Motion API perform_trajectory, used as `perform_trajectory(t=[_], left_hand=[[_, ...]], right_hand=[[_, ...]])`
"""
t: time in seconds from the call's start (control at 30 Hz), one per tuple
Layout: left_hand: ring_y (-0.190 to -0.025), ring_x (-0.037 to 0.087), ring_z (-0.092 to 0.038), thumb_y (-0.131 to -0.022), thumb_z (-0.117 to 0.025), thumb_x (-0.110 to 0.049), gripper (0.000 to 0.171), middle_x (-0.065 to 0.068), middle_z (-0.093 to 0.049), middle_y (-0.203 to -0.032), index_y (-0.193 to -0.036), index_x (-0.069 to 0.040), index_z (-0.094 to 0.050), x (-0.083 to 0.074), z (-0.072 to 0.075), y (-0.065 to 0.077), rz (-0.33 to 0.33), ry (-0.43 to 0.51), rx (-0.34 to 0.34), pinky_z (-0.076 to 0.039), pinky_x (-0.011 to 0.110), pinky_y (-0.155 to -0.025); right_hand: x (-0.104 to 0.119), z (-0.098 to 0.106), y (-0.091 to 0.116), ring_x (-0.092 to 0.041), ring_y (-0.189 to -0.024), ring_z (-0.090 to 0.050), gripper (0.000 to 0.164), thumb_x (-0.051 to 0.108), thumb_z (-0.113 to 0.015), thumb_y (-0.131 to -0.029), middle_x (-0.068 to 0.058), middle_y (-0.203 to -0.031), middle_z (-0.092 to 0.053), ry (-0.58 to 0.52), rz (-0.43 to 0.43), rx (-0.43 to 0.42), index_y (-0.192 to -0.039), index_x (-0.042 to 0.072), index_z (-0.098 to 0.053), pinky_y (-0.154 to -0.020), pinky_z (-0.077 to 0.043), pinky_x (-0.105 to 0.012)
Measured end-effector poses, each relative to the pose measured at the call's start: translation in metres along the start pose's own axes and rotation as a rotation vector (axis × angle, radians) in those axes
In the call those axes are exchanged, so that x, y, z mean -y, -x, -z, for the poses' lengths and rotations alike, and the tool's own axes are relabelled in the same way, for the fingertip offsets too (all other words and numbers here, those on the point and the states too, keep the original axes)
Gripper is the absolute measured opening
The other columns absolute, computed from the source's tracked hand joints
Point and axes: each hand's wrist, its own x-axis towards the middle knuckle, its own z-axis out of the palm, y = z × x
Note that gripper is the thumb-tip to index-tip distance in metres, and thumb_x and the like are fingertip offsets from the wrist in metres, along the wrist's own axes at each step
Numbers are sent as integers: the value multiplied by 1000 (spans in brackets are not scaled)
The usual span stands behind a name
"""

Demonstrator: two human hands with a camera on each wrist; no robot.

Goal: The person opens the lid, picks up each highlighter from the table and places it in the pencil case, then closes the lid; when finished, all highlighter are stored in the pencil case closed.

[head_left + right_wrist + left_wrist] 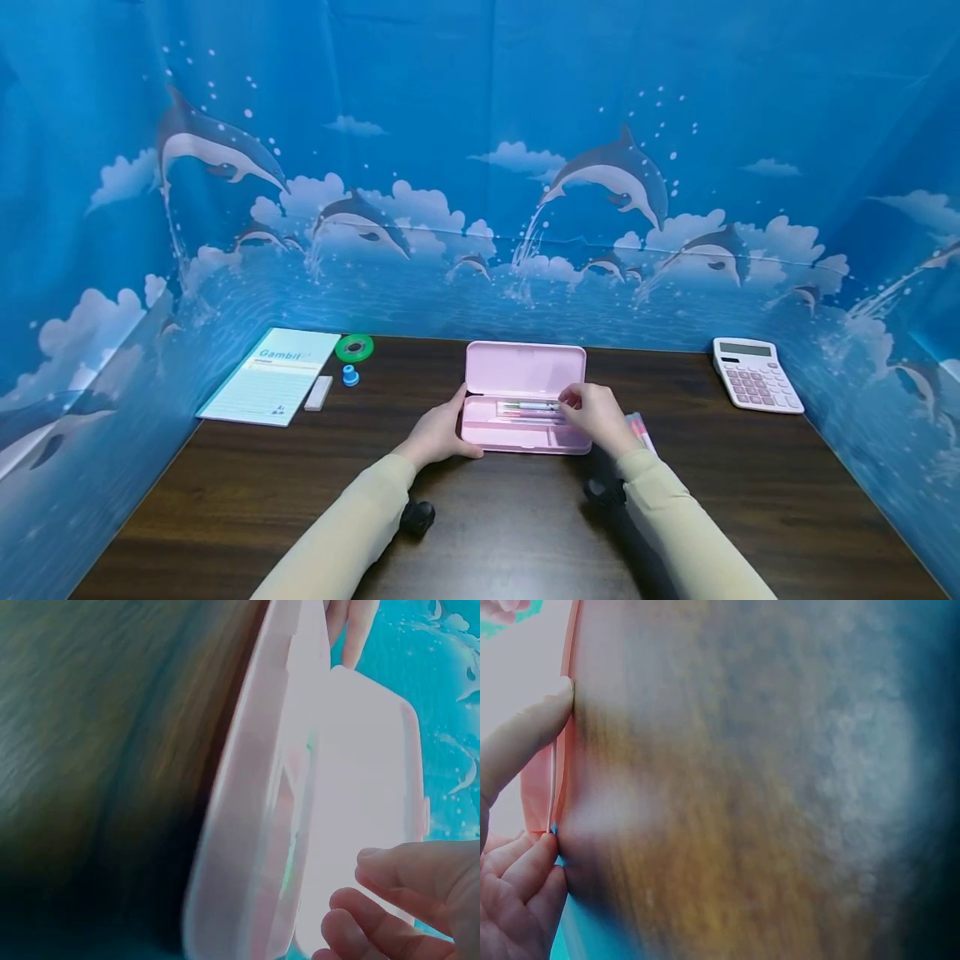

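Observation:
A pink pencil case (483, 435) lies with its lid (525, 367) raised toward the backdrop. Several pens (528, 407) lie side by side inside it. My left hand (441, 429) grips the case's left end, thumb at the front corner and fingers near the hinge. In the left wrist view, the thumb (529, 731) presses the case edge. Over the right end of the pens is my right hand (597, 417). The right wrist view shows its fingers (397, 870) loosely bent and apart, with nothing visible between them.
Behind the right wrist lie pink-capped pens (640, 430), partly hidden. A calculator (757, 375) sits at the far right. On the left are a notepad (266, 379), a white eraser (318, 393), a small blue object (350, 375) and a green tape roll (354, 337).

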Motion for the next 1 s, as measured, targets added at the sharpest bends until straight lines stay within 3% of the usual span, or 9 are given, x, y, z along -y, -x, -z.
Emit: perform_trajectory(t=[0.2, 0.7, 1.0], left_hand=[[-127, 32, -45, -66, -87, -34, 117, 15, -41, -146, -153, -10, -13, -2, -1, 0, 1, 1, 7, -37, 51, -104], [-130, 33, -43, -66, -87, -34, 117, 15, -38, -148, -153, -10, -12, 0, -1, -1, 23, -3, -3, -36, 52, -105], [-129, 33, -44, -66, -87, -34, 118, 15, -39, -148, -153, -10, -12, 0, -1, -2, 14, -1, -3, -36, 53, -104]], right_hand=[[-14, 9, 11, -15, -68, -56, 10, 7, -72, -82, -7, -78, -67, -12, -52, 7, -89, 1, -72, -66, -54, -33], [-62, 47, 46, -17, -69, -57, 15, 9, -69, -83, -8, -79, -67, 95, -138, 21, -92, -3, -71, -65, -52, -37], [-89, 59, 69, -17, -66, -53, 18, 9, -71, -81, -7, -76, -65, 89, -212, 60, -94, -4, -69, -58, -48, -31]])
